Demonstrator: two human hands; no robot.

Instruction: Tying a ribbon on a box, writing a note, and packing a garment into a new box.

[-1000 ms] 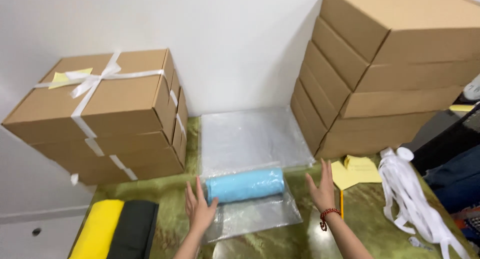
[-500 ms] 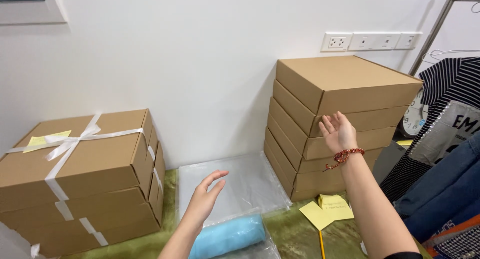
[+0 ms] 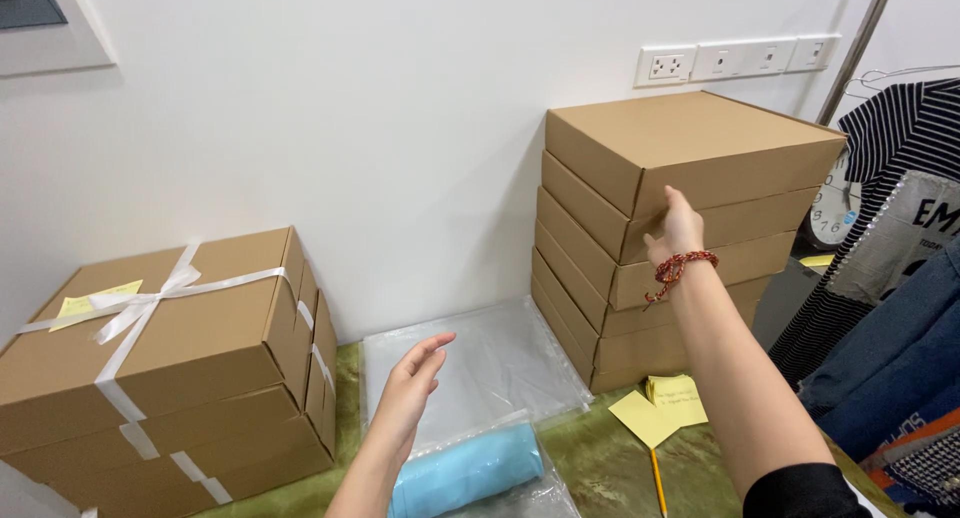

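My right hand [image 3: 679,229] reaches up to a stack of several flat brown cardboard boxes [image 3: 680,228] at the right and touches the near corner of the top box [image 3: 700,143]; a red beaded bracelet circles the wrist. My left hand [image 3: 412,378] hovers open in mid-air, fingers apart, above a clear plastic bag [image 3: 480,363] lying flat on the green cloth. Just below that hand lies a rolled light-blue item [image 3: 468,470] inside clear plastic.
A second stack of brown boxes [image 3: 170,368], tied with white ribbon and topped with a yellow note, stands at the left. Yellow sticky notes [image 3: 660,408] and a pencil [image 3: 657,478] lie by the right stack. Clothes [image 3: 890,308] hang at the far right; wall sockets [image 3: 735,60] sit above.
The view has tilted up from the table to the wall. My right hand rose from beside the blue roll to the top box of the right stack; my left hand lifted too.
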